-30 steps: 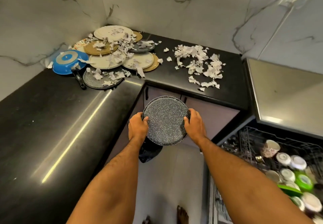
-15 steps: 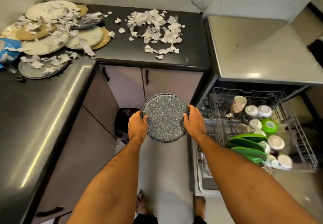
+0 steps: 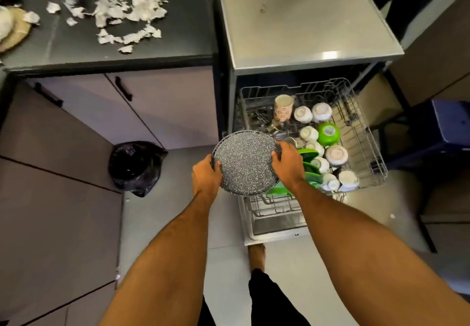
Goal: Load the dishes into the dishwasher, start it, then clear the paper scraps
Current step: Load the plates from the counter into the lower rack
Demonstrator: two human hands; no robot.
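A round speckled grey plate (image 3: 245, 162) is held level between both hands, over the left front corner of the pulled-out dishwasher rack (image 3: 366, 132). My left hand (image 3: 205, 176) grips its left rim and my right hand (image 3: 288, 164) grips its right rim. The rack holds a patterned cup (image 3: 283, 108), several upturned white bowls (image 3: 303, 114), a green bowl (image 3: 328, 133) and green plates (image 3: 309, 170). Torn paper scraps (image 3: 114, 5) lie scattered on the black counter (image 3: 178, 38). Tan plates (image 3: 12, 28) show at the far left edge.
The dishwasher's steel top (image 3: 300, 17) is to the right of the counter, its open door (image 3: 274, 226) low by my foot. A black bin bag (image 3: 136, 166) sits on the floor by the cabinets (image 3: 162, 106). A dark blue stool (image 3: 447, 124) stands at right.
My view has swung right and down from the counter's dish pile to the open dishwasher. The speckled plate, still in both hands, has come over the rack's left edge.
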